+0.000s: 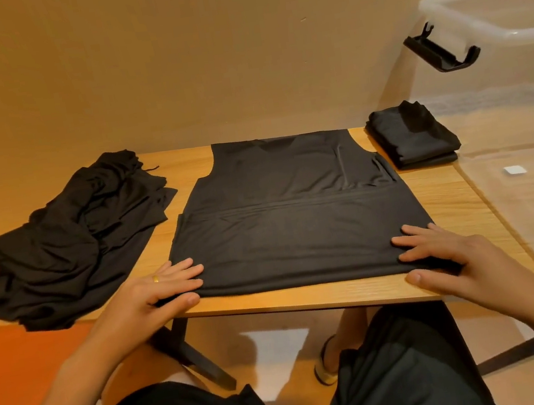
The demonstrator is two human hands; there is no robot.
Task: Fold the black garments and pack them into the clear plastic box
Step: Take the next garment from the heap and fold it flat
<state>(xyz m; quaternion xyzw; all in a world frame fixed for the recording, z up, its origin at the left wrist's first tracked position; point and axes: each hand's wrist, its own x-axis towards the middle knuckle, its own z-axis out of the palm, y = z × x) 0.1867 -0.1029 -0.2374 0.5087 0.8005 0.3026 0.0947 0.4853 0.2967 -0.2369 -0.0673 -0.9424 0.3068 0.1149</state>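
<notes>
Left hand (154, 295) and right hand (453, 254) (fingers straight) press the garment (297, 232) flat at the table (308, 300) edge.

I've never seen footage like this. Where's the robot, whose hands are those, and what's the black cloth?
No robot here: a person wears a camera on the head, looking down at their own hands. The left hand and right hand press flat on the near edge of a black sleeveless top spread on the wooden table. A crumpled heap of black garments lies to its left, a folded stack to its right, beside the clear plastic box. Nothing is lifted.
</notes>
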